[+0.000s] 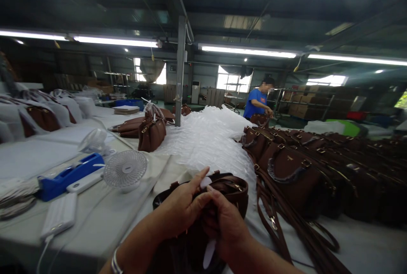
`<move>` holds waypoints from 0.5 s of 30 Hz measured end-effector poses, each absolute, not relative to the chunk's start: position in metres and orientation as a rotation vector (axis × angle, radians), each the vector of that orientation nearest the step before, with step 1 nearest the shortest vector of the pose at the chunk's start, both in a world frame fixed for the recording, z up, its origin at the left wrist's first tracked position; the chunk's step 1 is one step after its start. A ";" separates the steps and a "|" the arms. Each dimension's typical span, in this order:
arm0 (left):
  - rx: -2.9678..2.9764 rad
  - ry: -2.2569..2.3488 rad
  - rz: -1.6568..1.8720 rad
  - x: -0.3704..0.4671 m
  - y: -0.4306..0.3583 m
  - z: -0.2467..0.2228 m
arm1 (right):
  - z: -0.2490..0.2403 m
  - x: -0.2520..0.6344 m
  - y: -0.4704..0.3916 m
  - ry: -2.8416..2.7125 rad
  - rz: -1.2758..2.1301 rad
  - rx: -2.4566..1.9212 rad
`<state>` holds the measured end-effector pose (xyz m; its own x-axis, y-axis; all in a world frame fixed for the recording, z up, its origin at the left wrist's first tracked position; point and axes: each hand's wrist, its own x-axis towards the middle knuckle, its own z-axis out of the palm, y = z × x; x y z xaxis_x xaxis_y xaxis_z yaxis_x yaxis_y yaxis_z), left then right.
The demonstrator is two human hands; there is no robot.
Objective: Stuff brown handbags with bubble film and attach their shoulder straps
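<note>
Both hands on 1 brown bag at the table's near edge

Left hand (182, 206) and right hand (224, 223) fingers closed around the bag (233, 189) rim; looks soft, floppy leather, light, so I'd grip the stiffer rim.

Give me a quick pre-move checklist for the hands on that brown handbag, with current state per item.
1. Both hands on the bag: ok. Left hand and right hand meet at the brown handbag.
2. Bag mouth open: ok, rim visible.
3. White slip under right hand secured: cannot tell.
4. Loose straps clear of the hands: ok, they lie to the right.
5. Small fan clear of the bag: ok, apart on the left.
6. Grip firmness: cannot tell.
</note>
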<state>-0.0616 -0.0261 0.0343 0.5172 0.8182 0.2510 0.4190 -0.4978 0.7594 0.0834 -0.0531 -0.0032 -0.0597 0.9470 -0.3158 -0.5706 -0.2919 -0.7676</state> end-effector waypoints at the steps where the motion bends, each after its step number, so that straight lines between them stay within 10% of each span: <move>1: 2.106 1.056 0.838 -0.060 -0.026 0.030 | -0.003 0.083 -0.053 -0.491 1.639 -0.987; 15: 2.050 1.430 1.124 -0.046 -0.017 0.020 | -0.022 0.120 -0.065 -1.318 1.326 -1.051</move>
<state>-0.0463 -0.0168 0.0196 0.1541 0.9095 0.3861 0.5896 -0.3982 0.7027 0.1202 -0.0649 -0.0218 -0.1726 0.9838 0.0487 -0.0548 0.0398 -0.9977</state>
